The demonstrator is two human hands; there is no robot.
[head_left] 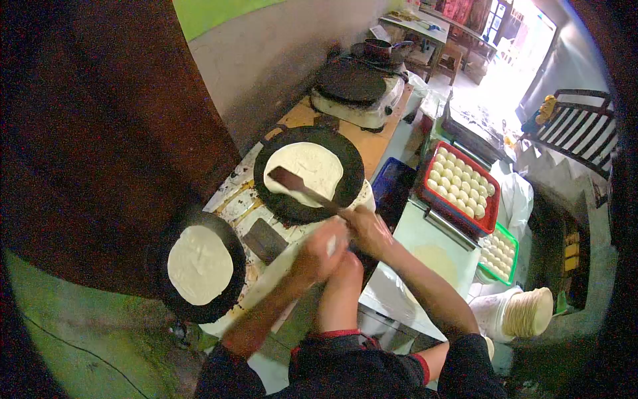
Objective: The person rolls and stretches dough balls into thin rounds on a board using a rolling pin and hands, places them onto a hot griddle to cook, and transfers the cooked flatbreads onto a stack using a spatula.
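A brown wooden spatula [311,188] is gripped by my right hand [367,231], its flat blade over the pale flatbread [312,166] in the black pan [264,187]. Beside it, near the spatula's handle end, my left hand [323,251] is blurred by motion, its fingers smeared; what it holds, if anything, cannot be made out. To the lower left, a second round flatbread [200,265] lies in another black pan [237,288]. A dark flat block [264,241] sits between the two pans.
Behind the pans stands a stove with a round black griddle [350,81]. At the right are a red tray [490,225] and a green tray [511,240] of dough balls, a table [412,233] with a thin dough sheet [435,261], and a stack of flatbreads [528,313].
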